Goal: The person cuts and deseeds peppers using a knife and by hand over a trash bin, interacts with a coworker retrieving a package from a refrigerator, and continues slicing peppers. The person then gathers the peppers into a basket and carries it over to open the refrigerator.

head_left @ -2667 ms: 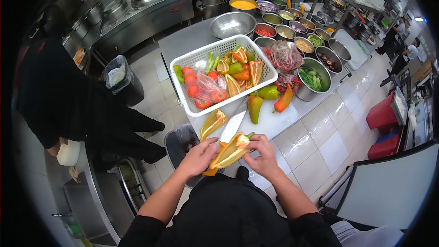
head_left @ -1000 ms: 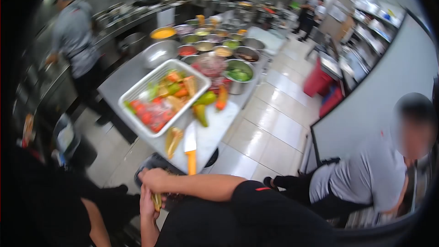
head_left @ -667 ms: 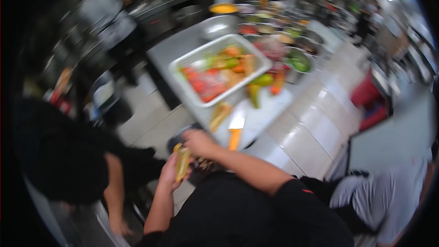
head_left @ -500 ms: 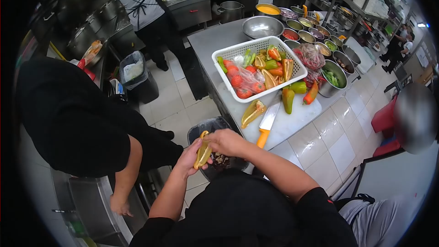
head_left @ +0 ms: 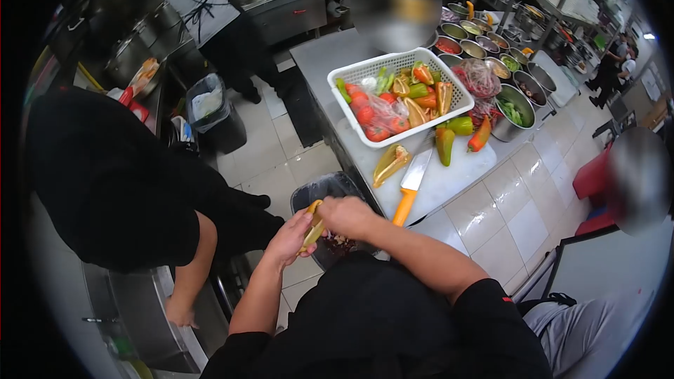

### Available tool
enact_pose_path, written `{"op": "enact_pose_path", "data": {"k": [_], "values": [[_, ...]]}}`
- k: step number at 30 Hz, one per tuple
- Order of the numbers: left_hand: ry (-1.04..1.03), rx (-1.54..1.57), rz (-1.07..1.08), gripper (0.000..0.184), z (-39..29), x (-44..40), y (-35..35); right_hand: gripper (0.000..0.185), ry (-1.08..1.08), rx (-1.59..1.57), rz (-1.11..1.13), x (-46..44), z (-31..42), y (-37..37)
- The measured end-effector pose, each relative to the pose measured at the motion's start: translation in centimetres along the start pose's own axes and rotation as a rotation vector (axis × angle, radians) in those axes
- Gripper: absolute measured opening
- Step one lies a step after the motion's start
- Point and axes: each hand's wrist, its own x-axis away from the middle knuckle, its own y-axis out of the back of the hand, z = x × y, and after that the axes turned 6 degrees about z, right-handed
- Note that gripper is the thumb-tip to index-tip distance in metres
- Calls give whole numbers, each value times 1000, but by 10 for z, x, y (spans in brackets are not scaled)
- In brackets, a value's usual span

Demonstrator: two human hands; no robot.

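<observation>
Left hand [head_left: 286, 240] curled round one pepper half [head_left: 313, 237], right hand [head_left: 347, 217] bunched against it, its hold hidden, one bin [head_left: 328, 188] gaped beneath both, one knife [head_left: 408, 195] lay ahead

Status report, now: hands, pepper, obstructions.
Left hand holds pepper half above bin. Right hand at its side, grip hidden. Knife on cutting board, apart from hands; no obstruction seen.

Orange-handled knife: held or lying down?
Lying down: the knife has its blade on the white board; the left hand holds a pepper piece, the right hand is at it.
</observation>
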Motion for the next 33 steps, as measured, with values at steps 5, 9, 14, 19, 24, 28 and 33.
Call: {"op": "enact_pose_path", "data": {"k": [5, 9, 14, 19, 24, 28, 33], "values": [[-36, 10, -22, 43, 5, 3, 5, 13, -142, -37, -2, 12, -28, -7], [-81, 97, -79, 41, 2, 2, 5, 16, -35, 61, -141, 11, -11, 3], [-52, 151, -103, 38, 17, -11, 8, 23, 129, -97, 48, -1, 25, 9], [-73, 14, -81, 38, 17, -4, -9, 22, 155, -242, 49, 6, 18, -7], [18, 26, -93, 42, 28, -5, -6, 19, 23, -148, 138, 8, 20, -15], [-75, -334, -10, 40, 25, -13, 2, 24, -91, -34, 64, 14, 8, -21], [-653, -1005, -149, 59, 5, -21, 32, 18, -331, -83, -60, 39, -31, -8]]}}
